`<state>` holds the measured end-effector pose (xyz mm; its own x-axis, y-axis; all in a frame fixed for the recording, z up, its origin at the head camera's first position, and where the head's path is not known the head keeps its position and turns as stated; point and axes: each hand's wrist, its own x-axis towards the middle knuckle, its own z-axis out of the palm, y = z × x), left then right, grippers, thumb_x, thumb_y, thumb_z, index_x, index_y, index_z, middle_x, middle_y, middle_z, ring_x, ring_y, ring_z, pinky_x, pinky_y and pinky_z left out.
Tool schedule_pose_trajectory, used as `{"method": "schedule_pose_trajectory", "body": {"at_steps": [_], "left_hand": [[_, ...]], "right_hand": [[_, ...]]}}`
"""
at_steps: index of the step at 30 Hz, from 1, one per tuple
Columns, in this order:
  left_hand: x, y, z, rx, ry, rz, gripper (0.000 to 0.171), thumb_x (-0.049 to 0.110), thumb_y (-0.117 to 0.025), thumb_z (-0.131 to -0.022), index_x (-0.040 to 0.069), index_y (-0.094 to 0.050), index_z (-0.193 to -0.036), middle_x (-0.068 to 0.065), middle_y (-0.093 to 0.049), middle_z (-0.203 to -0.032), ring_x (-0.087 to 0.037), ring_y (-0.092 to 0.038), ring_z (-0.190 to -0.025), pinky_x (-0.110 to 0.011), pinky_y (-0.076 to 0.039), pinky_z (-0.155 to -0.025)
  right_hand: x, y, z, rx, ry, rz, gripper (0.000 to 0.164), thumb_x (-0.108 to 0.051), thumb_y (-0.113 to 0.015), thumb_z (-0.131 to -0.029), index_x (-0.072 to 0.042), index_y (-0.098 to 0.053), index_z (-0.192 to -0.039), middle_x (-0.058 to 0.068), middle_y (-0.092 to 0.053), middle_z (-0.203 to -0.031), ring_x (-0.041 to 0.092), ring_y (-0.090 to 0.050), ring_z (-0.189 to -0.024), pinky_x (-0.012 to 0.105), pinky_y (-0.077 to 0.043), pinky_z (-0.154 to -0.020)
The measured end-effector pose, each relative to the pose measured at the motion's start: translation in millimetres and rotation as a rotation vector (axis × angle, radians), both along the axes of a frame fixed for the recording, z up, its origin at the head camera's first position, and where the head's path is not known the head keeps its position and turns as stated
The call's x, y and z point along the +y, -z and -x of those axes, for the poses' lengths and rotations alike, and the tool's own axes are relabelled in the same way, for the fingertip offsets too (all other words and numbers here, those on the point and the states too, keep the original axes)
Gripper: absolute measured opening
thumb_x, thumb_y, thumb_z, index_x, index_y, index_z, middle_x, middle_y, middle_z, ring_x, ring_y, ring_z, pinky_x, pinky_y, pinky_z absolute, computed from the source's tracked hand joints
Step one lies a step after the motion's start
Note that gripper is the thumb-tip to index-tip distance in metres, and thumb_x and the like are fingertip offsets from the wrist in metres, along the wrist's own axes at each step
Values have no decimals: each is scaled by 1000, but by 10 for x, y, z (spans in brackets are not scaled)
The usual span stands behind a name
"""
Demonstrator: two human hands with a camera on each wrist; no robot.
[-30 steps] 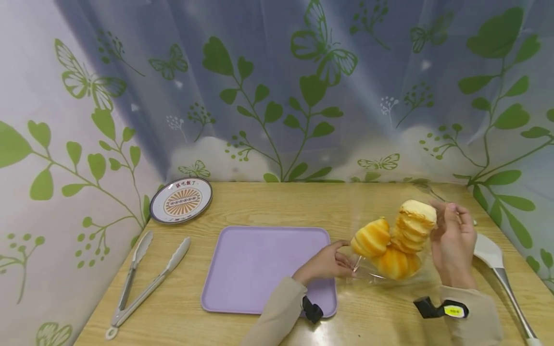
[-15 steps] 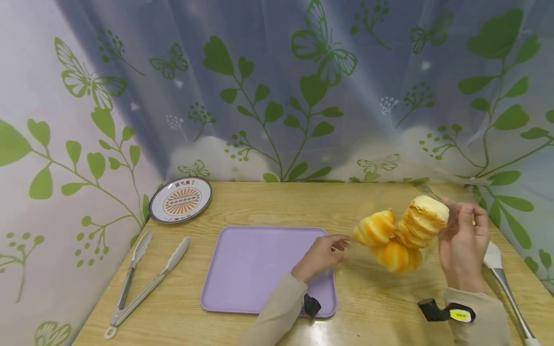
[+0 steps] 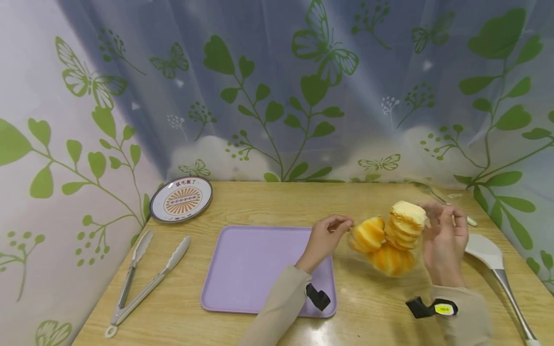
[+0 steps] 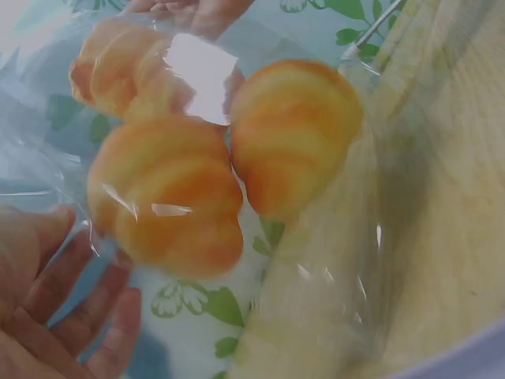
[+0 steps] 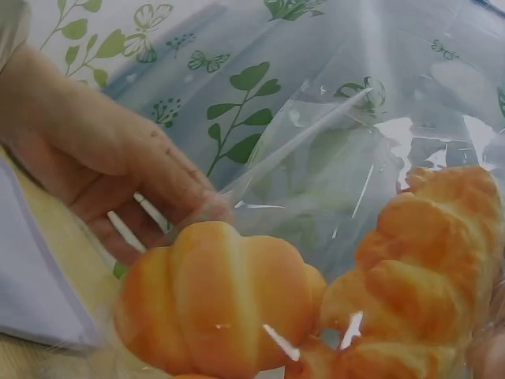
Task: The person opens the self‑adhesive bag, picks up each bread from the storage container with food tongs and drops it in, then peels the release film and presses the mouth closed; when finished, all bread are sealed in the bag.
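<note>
A clear plastic bag (image 4: 339, 260) hangs above the table between the two hands. Inside it are two croissants (image 3: 391, 261) (image 3: 368, 234) and a longer, ridged bread roll (image 3: 405, 225). At the bag's left side, the left hand (image 3: 323, 241) pinches the film between thumb and fingertips, seen also in the right wrist view. The right hand (image 3: 445, 242) grips the bag's right side close to the ridged roll, with its fingers curled. Film hides little, but glare covers part of the ridged roll in the left wrist view.
A purple tray (image 3: 259, 269) lies left of the bag, partly under the left forearm. Steel tongs (image 3: 143, 288) lie spread at the left, below a patterned plate (image 3: 182, 199). A white-headed turner (image 3: 493, 257) lies at the right, and a fork (image 3: 433, 192) behind the right hand.
The bag with the breads swings right and up, then back left and down with the right hand. The left hand rises slightly, and its thumb and finger come together at the bag's edge.
</note>
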<state>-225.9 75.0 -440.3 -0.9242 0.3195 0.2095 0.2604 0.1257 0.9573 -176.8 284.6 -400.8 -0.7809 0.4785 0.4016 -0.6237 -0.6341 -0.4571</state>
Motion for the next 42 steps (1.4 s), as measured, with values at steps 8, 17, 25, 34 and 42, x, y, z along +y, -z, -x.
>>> {"method": "schedule_pose_trajectory", "body": {"at_steps": [8,17,25,34,42], "left_hand": [[48,-188,70,89,-73,-102,24,19,-60,-97,-1,-70,-105,-16,-73,-105,-27,-70,-98,-22,-56,-83],[70,46,11,7,-66,12,19,16,-58,-98,1,-69,-103,-15,-74,-103,-22,-71,-97,-21,-55,-82],[122,60,-11,-62,-103,-89,21,19,-51,-100,1,-62,-105,-20,-73,-99,-18,-71,-81,-16,-52,-67],[118,-91,33,140,-171,-96,27,26,-57,-98,3,-69,-107,-14,-71,-106,-18,-65,-92,-23,-54,-78],[86,3,19,-56,-101,-26,25,23,-59,-98,4,-70,-109,-11,-72,-111,-21,-71,-83,-21,-55,-69]], "right_hand": [[91,39,-20,11,56,-164,15,-7,-53,-96,4,-62,-99,13,-72,-101,20,-66,-100,16,-52,-75],[235,242,-17,-299,-47,-478,22,-8,-49,-101,-10,-67,-113,-5,-72,-104,6,-64,-101,17,-48,-80],[257,225,23,-577,48,-469,11,-17,-58,-97,-14,-64,-106,-13,-71,-99,1,-62,-95,12,-51,-77],[149,-13,-23,-397,253,-153,14,-6,-65,-89,3,-66,-100,6,-67,-89,14,-59,-66,20,-52,-59],[235,13,-39,-586,207,-328,9,-11,-66,-92,-7,-72,-98,-3,-67,-85,9,-53,-64,17,-47,-57]]}}
